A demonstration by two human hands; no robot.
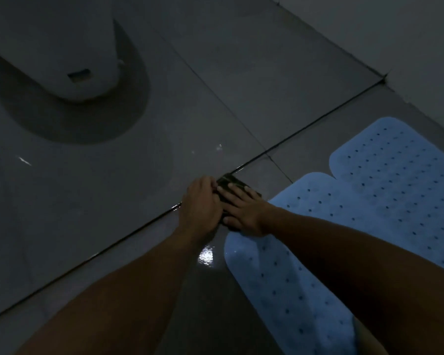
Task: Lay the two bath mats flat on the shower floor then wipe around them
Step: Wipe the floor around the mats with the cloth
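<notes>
Head view looks down two bare forearms to where both hands meet on a small dark cloth [228,185] pressed to the wet grey tiled floor [139,201]. Nearest the camera, under and just right of the right forearm, lies the near bath mat [280,283], pale blue, dotted with holes and apparently flat. At the grip itself, the right hand [244,208] lies with fingers straight and spread over the cloth, pressing it down, its heel at the mat's rounded corner; the left hand [203,203] sits touching it on the left, fingers curled at the cloth's edge, though in this dim light whether they truly pinch it cannot be told. Beyond and to the right of the grip, the far bath mat [395,180] rests beside the first, their edges meeting, close to the wall [420,47]. Far to the upper left stands a white toilet base [62,47]. Laying the mats looks done; wiping is the step in hand. Next, the cloth likely needs sliding along the mats' border with steady flat pressure, without lifting a mat edge.
</notes>
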